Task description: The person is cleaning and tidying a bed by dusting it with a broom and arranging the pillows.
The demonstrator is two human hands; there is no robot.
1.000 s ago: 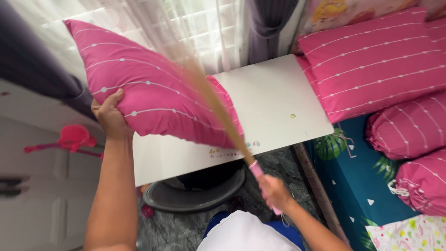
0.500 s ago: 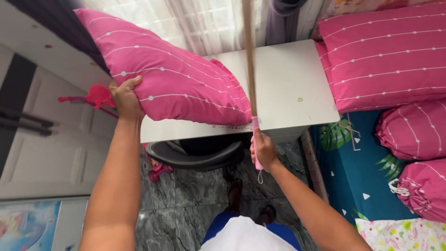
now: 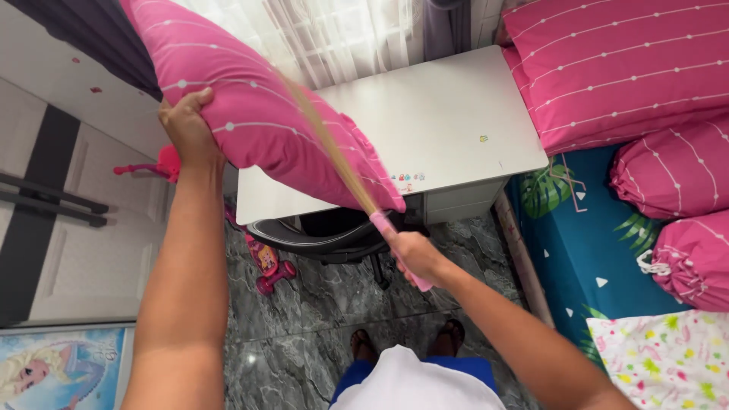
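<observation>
My left hand grips the edge of a pink pillow with thin white dotted stripes and holds it up over a white desk. My right hand is closed on the pink handle of a straw hand broom. The broom's bristles lie slanted across the pillow's face, blurred by motion. The pillow's lower corner hangs past the desk's front edge.
A black chair is tucked under the desk. A pink toy scooter lies on the grey marble floor. More pink pillows and bolsters sit on a teal mattress at the right. Sheer curtains hang behind the desk.
The broom has swung from upright down onto the pillow, leaning left. My left hand raised the pillow higher. My right hand dropped lower and nearer to me.
</observation>
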